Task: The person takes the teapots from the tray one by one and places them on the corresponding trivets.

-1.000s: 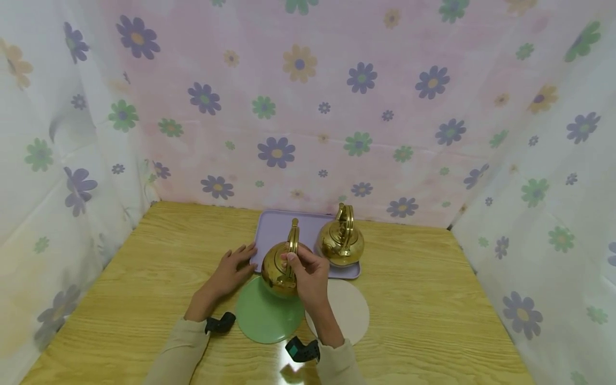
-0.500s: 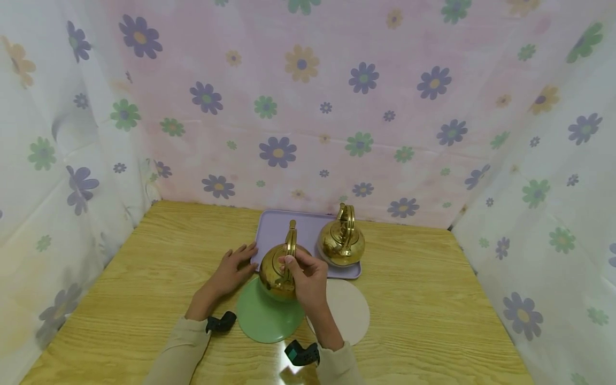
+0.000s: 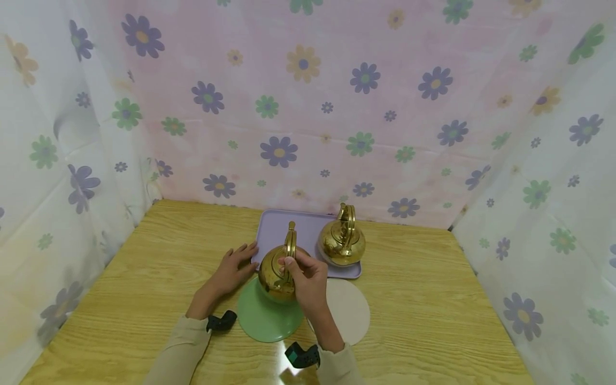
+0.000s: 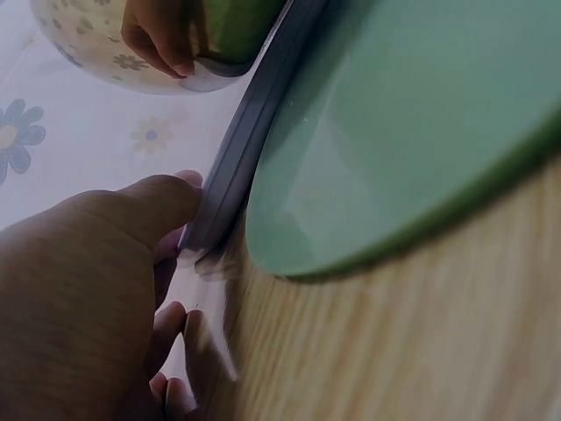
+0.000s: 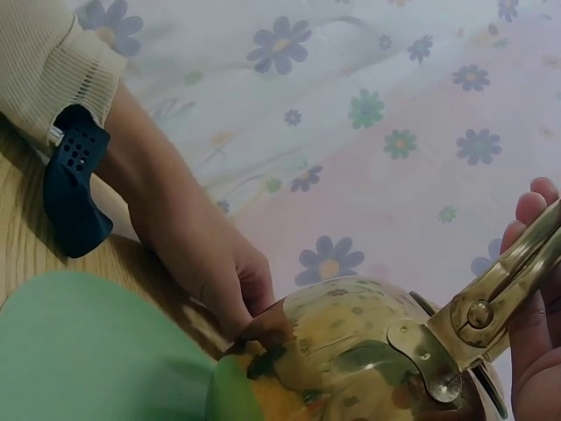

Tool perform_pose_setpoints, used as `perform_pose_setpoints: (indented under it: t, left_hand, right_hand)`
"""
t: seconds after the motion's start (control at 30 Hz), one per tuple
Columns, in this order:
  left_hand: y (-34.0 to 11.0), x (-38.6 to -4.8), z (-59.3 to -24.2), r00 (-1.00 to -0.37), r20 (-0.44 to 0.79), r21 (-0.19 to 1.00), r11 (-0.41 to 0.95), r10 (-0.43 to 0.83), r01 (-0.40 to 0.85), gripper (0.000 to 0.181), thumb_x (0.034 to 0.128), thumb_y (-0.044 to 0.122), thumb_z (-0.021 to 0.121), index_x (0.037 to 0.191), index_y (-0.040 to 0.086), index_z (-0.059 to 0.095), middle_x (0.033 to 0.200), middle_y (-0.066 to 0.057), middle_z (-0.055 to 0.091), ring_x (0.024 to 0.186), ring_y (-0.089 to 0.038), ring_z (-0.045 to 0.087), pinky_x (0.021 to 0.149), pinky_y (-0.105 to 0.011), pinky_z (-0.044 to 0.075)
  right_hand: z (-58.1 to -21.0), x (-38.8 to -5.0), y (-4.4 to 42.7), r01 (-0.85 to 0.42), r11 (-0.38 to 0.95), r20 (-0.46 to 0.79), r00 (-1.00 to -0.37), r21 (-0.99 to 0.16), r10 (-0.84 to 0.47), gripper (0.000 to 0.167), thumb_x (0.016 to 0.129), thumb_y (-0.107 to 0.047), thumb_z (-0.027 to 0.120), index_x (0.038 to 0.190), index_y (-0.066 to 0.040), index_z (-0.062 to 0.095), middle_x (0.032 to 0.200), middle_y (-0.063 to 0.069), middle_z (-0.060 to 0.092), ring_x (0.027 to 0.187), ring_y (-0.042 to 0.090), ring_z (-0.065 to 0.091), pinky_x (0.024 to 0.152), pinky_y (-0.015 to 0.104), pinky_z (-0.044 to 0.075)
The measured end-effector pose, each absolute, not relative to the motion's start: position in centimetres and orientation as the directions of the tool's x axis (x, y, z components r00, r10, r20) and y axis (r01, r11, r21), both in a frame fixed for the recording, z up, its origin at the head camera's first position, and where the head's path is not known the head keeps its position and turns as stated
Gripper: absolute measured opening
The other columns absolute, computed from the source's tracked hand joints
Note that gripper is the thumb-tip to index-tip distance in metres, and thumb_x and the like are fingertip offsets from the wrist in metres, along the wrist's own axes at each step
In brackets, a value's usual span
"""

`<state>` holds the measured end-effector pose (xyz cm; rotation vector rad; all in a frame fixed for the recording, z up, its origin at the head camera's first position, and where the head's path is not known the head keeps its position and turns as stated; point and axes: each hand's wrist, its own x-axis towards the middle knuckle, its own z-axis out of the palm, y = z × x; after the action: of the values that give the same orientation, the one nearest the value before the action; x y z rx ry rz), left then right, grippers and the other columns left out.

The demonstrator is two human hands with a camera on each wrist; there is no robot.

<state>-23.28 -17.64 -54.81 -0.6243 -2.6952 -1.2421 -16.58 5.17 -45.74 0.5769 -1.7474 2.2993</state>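
Observation:
My right hand (image 3: 310, 280) grips the upright handle of a shiny gold kettle (image 3: 276, 278), thumb on the near side. This kettle overlaps the tray's front edge and the green round mat (image 3: 269, 321) in the head view; I cannot tell whether its base rests on anything. A second gold kettle (image 3: 341, 246) stands at the right end of the lilac tray (image 3: 274, 227). Beside the tray's left edge lies my left hand (image 3: 231, 272), fingers extended. In the left wrist view its thumb touches the tray rim (image 4: 241, 149).
A cream round mat (image 3: 346, 310) lies right of the green one, partly behind the right forearm. Everything is on a wood-grain table (image 3: 423, 299). A flowered curtain (image 3: 308, 107) closes off the back and both sides.
The gripped kettle has shifted very slightly left and toward me with the right hand. My left hand, the tray and the second kettle stay in place.

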Motion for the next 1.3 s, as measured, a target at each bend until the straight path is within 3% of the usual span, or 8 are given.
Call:
perform_pose_setpoints:
  t: [0.23, 0.5, 0.77, 1.0, 1.3]
  left_hand:
    - [-17.5, -23.2, -54.7, -0.906, 0.267, 0.705, 0.574, 0.328, 0.416, 0.050, 0.1005, 0.013, 0.063, 0.144, -0.009, 0.050, 0.155, -0.024, 0.043, 0.145, -0.052, 0.032, 0.117, -0.072, 0.010]
    - [-17.6, -23.5, -55.1, -0.906, 0.268, 0.699, 0.581, 0.327, 0.416, 0.051, 0.1001, 0.013, 0.064, 0.145, -0.007, 0.050, 0.155, -0.023, 0.043, 0.145, -0.052, 0.032, 0.117, -0.073, 0.010]
    - [-17.6, -23.5, -55.0, -0.906, 0.277, 0.697, 0.582, 0.321, 0.420, 0.051, 0.0987, 0.012, 0.066, 0.144, -0.009, 0.051, 0.154, -0.024, 0.044, 0.145, -0.052, 0.034, 0.116, -0.073, 0.010]
    - [-17.5, -23.5, -54.9, -0.904, 0.277, 0.699, 0.577, 0.327, 0.423, 0.051, 0.0991, 0.012, 0.065, 0.143, -0.009, 0.051, 0.154, -0.024, 0.044, 0.145, -0.053, 0.033, 0.116, -0.073, 0.010]
    - [-17.5, -23.4, -54.9, -0.903, 0.283, 0.700, 0.574, 0.322, 0.424, 0.051, 0.0980, 0.010, 0.066, 0.143, -0.010, 0.051, 0.154, -0.025, 0.044, 0.144, -0.054, 0.033, 0.116, -0.074, 0.010]
  right_hand:
    - [-45.8, -16.0, 5.3, -0.370, -0.292, 0.410, -0.908, -0.882, -0.087, 0.030, 0.099, -0.001, 0.062, 0.115, 0.025, 0.061, 0.091, 0.019, 0.074, 0.076, 0.010, 0.069, 0.073, 0.024, 0.060]
    - [-45.8, -15.7, 5.2, -0.365, -0.295, 0.408, -0.908, -0.883, -0.099, 0.032, 0.099, -0.002, 0.062, 0.115, 0.026, 0.061, 0.092, 0.022, 0.074, 0.078, 0.010, 0.070, 0.074, 0.027, 0.061]
    - [-45.9, -15.4, 5.2, -0.383, -0.298, 0.429, -0.897, -0.874, -0.105, 0.030, 0.099, 0.001, 0.061, 0.113, 0.028, 0.060, 0.091, 0.036, 0.069, 0.078, 0.011, 0.070, 0.073, 0.028, 0.061]
    - [-45.5, -14.9, 5.4, -0.365, -0.316, 0.412, -0.906, -0.876, -0.097, 0.030, 0.099, 0.001, 0.062, 0.111, 0.028, 0.060, 0.091, 0.016, 0.075, 0.078, 0.011, 0.070, 0.074, 0.026, 0.061]
    - [-45.8, -14.5, 5.4, -0.376, -0.325, 0.429, -0.897, -0.868, -0.105, 0.029, 0.098, 0.004, 0.061, 0.111, 0.030, 0.059, 0.090, 0.007, 0.076, 0.077, 0.008, 0.070, 0.072, 0.024, 0.060]
